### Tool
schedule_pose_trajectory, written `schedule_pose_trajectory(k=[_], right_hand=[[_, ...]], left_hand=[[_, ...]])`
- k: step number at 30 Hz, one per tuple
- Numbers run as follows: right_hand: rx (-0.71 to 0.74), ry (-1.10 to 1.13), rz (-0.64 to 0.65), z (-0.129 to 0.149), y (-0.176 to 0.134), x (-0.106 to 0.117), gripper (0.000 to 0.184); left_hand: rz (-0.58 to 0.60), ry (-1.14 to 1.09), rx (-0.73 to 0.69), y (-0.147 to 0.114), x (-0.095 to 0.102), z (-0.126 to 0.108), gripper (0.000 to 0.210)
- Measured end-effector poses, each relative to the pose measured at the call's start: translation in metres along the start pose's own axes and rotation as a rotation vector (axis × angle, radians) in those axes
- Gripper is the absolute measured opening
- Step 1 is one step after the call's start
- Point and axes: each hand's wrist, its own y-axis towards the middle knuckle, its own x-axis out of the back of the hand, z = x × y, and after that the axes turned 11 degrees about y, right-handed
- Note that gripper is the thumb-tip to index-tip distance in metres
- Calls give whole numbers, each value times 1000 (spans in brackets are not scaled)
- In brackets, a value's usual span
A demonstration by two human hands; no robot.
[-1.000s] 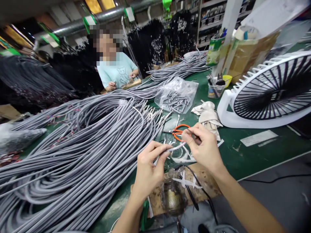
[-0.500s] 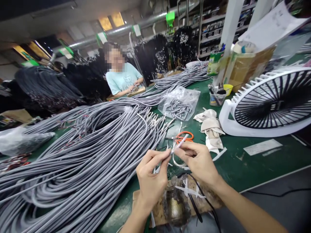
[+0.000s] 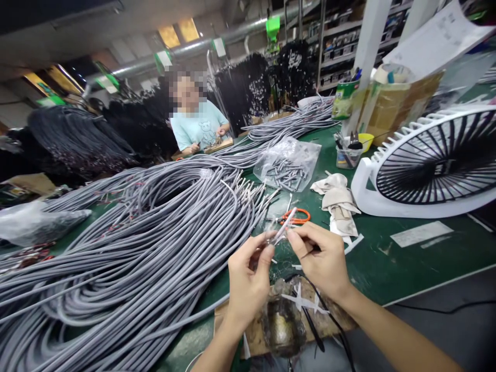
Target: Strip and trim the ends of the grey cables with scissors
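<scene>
A slim pale length, which looks like a stripped cable end [image 3: 287, 223], points up and away between my two hands. My left hand [image 3: 250, 268] pinches its lower part between thumb and fingers. From the right, my right hand [image 3: 320, 256] has thumb and forefinger closed against the same piece, with fine thin strands around it. A grey cable [image 3: 201, 316] runs behind my left wrist. Just beyond the fingertips lie orange-handled scissors [image 3: 300, 217]. Below the hands, a metal weight-like lump [image 3: 282, 323] wrapped in clear film sits on a brown board [image 3: 253, 336].
A large coil of grey cables [image 3: 127, 248] covers the left. Behind are a clear bag of short grey tubes [image 3: 287, 165] and a co-worker [image 3: 201, 126]. At right stand a white fan [image 3: 434, 165], crumpled cloth [image 3: 337, 201] and a tool cup [image 3: 349, 155]. A black cord crosses the board.
Both hands have shifted slightly right, and the pale piece stands steeper. A white loop below the fingers is gone from view. A grey cable now shows by my left wrist. The co-worker's hands have moved apart.
</scene>
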Motion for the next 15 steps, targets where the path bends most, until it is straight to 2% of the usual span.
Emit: schedule_pose_trajectory(k=[4,6,8,9,11,13,15], right_hand=[[-274,135,6,-4,5,0,24],[-368,298,-100,-5,9,0,20],[-426,508,-186,-6,13,0,24],[-439,610,-153,-5,13,0,30],[-438,711,49,-4,13,-1,38],[-382,638,188,-2,10,-1,29],[-251,449,160,-1,7,-2,13]], left_hand=[[27,-145,68,0,2,2,21],[35,-185,88,-1,3,2,20],[48,-207,111,-1,4,1,20],[62,-220,123,-1,4,0,20],[100,-260,143,-1,4,-2,23],[132,-315,165,0,4,-4,25],[141,-362,198,2,3,-5,26]])
